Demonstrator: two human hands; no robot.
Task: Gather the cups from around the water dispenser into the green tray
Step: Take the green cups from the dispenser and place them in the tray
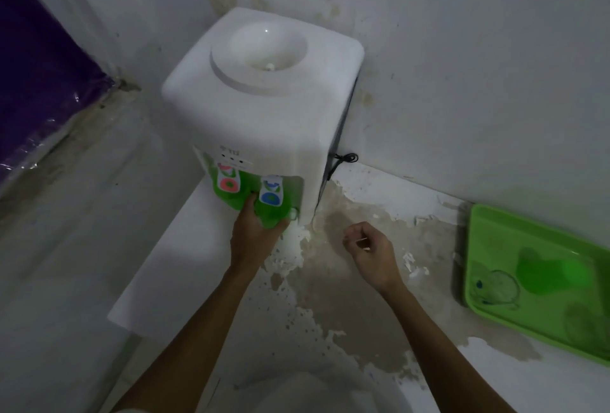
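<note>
A white water dispenser (264, 82) stands on a ledge in the corner, with a red tap and a blue tap on its green front. My left hand (254, 234) reaches under the blue tap and is wrapped around a green cup (271, 214), which blends with the green front behind it. My right hand (371, 249) hovers over the stained ledge to the right of the dispenser, fingers loosely curled, holding nothing. The green tray (488, 224) lies at the far right. In it are a green cup (544, 270) on its side and two clear cups (495, 287) (582, 323).
The dispenser's black cord (343, 160) hangs at its right rear, against the peeling white wall. A purple sheet (39, 76) covers the far left. The white ledge edge (165, 264) drops off to the left of my left arm.
</note>
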